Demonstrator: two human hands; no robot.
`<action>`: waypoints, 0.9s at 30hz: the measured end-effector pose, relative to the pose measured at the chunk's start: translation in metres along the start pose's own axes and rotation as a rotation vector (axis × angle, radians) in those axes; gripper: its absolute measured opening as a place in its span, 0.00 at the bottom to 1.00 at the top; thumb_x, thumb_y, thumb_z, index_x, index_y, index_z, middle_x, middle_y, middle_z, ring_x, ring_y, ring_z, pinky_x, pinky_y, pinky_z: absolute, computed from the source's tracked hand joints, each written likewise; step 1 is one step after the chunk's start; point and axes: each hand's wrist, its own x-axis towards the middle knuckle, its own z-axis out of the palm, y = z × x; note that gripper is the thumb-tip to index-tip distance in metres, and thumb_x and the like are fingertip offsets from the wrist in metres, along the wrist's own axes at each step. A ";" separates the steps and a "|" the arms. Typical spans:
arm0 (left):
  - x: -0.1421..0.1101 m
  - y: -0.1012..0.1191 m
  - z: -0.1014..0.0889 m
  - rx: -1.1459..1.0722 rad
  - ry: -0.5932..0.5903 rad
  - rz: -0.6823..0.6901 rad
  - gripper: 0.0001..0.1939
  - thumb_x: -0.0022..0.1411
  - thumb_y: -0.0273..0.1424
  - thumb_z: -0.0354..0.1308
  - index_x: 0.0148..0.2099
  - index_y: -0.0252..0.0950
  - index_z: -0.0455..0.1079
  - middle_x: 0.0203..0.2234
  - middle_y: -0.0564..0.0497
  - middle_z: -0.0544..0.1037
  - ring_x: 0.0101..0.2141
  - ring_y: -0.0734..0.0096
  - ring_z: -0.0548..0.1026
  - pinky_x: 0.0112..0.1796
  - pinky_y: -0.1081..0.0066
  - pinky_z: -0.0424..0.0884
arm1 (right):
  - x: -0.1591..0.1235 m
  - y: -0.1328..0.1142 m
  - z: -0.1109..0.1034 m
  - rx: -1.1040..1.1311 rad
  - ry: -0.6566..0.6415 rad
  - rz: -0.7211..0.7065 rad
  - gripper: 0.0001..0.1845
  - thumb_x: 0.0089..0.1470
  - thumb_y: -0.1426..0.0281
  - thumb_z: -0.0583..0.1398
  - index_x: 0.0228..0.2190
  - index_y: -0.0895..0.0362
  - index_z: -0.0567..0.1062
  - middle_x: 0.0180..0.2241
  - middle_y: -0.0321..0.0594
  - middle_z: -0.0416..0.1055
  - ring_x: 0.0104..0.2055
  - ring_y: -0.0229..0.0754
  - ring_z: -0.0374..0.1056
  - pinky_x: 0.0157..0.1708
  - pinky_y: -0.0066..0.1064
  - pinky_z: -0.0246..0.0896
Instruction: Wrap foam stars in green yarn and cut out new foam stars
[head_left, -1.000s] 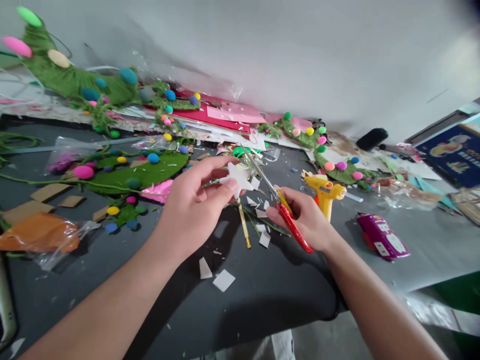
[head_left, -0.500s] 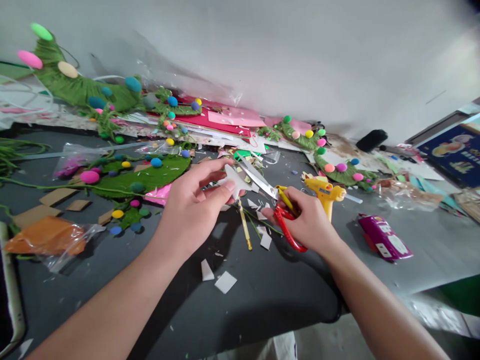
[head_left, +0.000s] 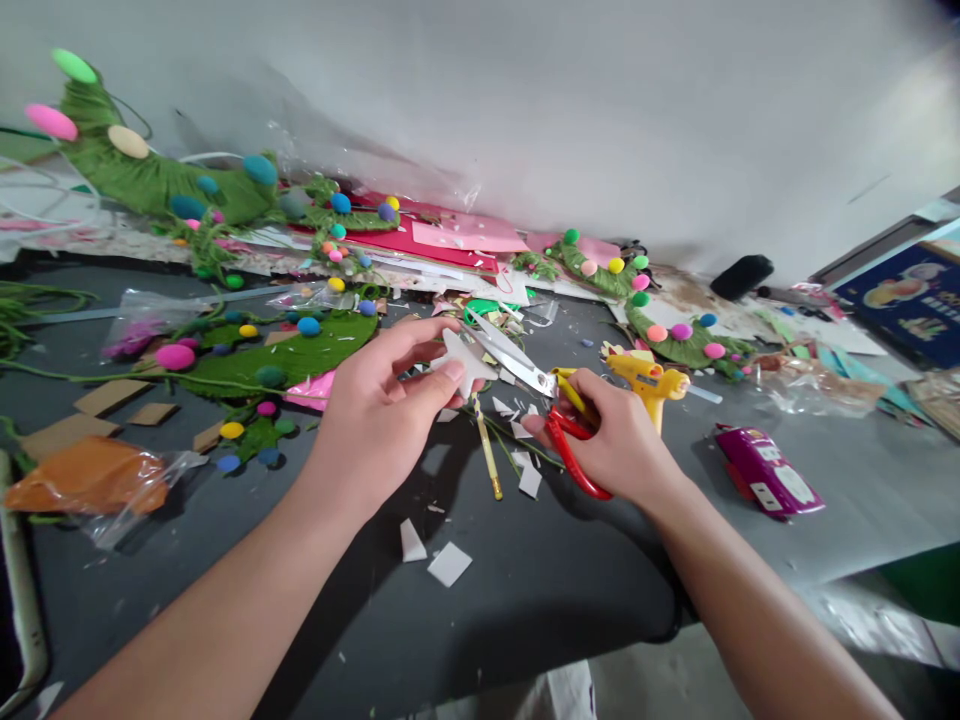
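Observation:
Between the thumb and fingers of my left hand (head_left: 382,405) is a small white foam piece (head_left: 466,364) with pointed corners, like a star. My right hand (head_left: 611,435) grips scissors (head_left: 571,455) with red and yellow handles. Their metal blades point up and left, close beside the foam piece; whether they touch it I cannot tell. Below my hands lie a yellow pencil (head_left: 487,450) and white offcuts, among them a square scrap (head_left: 450,565). Just behind my right hand rests a yellow glue gun (head_left: 649,380).
Green wrapped shapes with coloured pompoms (head_left: 165,180) stand along the wall. A green leaf shape (head_left: 300,360), cardboard pieces (head_left: 111,397) and an orange bundle in plastic (head_left: 90,475) lie at left. A purple packet (head_left: 769,470) sits at right, near the table's edge.
The white piece has turned slightly in my left fingers, and the scissor blades look a little closer together. The whole view has shifted slightly.

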 end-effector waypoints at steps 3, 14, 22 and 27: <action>0.000 0.000 0.000 -0.008 0.002 -0.005 0.17 0.63 0.33 0.73 0.54 0.45 0.82 0.43 0.50 0.82 0.35 0.68 0.79 0.38 0.68 0.80 | 0.000 0.001 -0.001 0.002 -0.009 0.001 0.32 0.51 0.48 0.73 0.28 0.51 0.58 0.24 0.28 0.59 0.25 0.36 0.50 0.27 0.31 0.50; 0.001 0.002 0.002 0.015 0.015 -0.022 0.19 0.62 0.33 0.74 0.55 0.41 0.81 0.42 0.49 0.82 0.34 0.69 0.79 0.37 0.69 0.80 | 0.000 -0.002 -0.004 -0.018 -0.030 0.016 0.32 0.52 0.46 0.72 0.28 0.51 0.59 0.24 0.29 0.60 0.26 0.37 0.51 0.27 0.31 0.50; 0.003 -0.002 -0.001 0.017 -0.013 0.015 0.15 0.64 0.32 0.72 0.53 0.41 0.81 0.40 0.51 0.82 0.35 0.69 0.79 0.38 0.69 0.79 | -0.001 0.000 -0.001 0.009 -0.027 0.012 0.34 0.54 0.45 0.71 0.26 0.52 0.57 0.23 0.27 0.56 0.27 0.36 0.48 0.27 0.30 0.49; 0.002 -0.002 -0.001 0.006 -0.024 0.007 0.15 0.65 0.32 0.72 0.54 0.41 0.81 0.39 0.51 0.82 0.34 0.70 0.78 0.37 0.69 0.79 | -0.001 -0.001 -0.001 0.010 -0.021 0.018 0.35 0.53 0.43 0.70 0.25 0.52 0.56 0.22 0.27 0.55 0.27 0.36 0.47 0.27 0.30 0.48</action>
